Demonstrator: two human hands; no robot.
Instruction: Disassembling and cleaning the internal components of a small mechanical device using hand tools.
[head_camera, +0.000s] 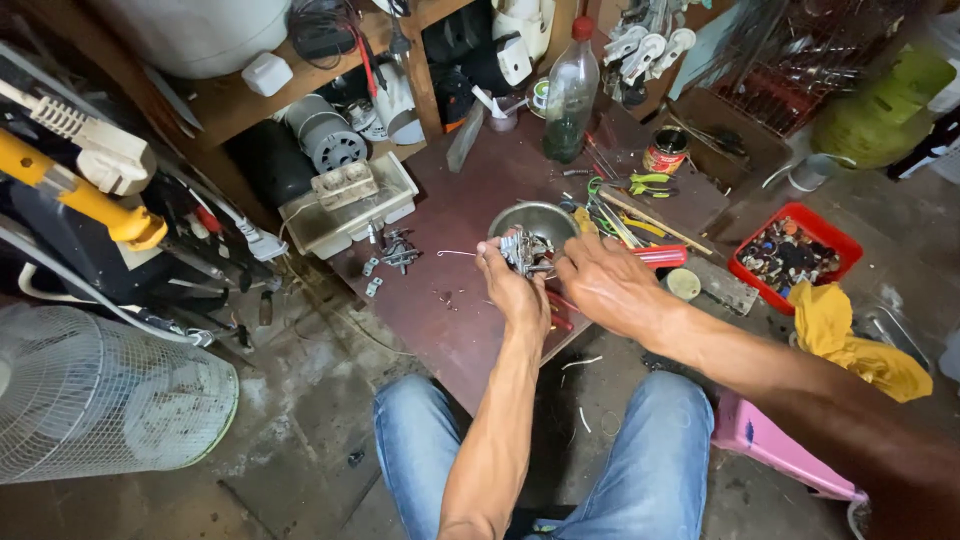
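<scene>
Two hands, one metal part (over one bowl)

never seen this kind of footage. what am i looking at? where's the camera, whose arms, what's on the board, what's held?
There is no machine here. One camera sits on a person's head and looks down, so the two bare arms and the jeans-clad knees at the bottom are the wearer's own.

The left hand and the right hand meet on a small metal part, a tangle of grey metal pieces; both seem to have a grip on it, though its exact kind is too small to tell.

They work above a low dark wooden board. On it lie a steel bowl, a clear plastic bottle, a small tin can, loose hand tools and a white tray. A red bin of small parts sits to the right, beside a yellow cloth.
</scene>
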